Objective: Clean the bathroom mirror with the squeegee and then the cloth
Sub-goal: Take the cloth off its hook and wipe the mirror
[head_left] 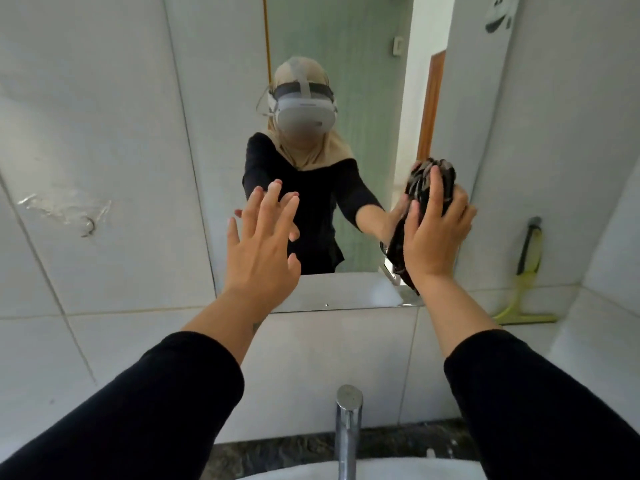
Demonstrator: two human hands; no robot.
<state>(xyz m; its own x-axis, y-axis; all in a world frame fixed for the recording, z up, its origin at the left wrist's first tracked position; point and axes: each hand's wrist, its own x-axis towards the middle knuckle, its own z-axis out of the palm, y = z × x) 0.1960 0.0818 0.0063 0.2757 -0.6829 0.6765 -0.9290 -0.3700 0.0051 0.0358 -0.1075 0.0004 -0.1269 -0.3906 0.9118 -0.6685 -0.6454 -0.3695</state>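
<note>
The bathroom mirror (pixel 311 36) hangs on the white tiled wall straight ahead. My right hand (pixel 436 233) presses a bunched dark patterned cloth (pixel 426 183) against the mirror's lower right part, and a tail of the cloth hangs down below the wrist. My left hand (pixel 261 244) is raised in front of the mirror's lower middle, fingers spread, holding nothing. A yellow-green squeegee (pixel 526 282) with a dark handle leans upright in the wall corner at the right, apart from both hands.
A chrome tap (pixel 348 431) rises from the white basin at the bottom centre, between my forearms. A dark stone counter strip runs behind it. The mirror reflects a person in a headset and a wooden door frame. A hook with tape residue (pixel 86 226) marks the left tiles.
</note>
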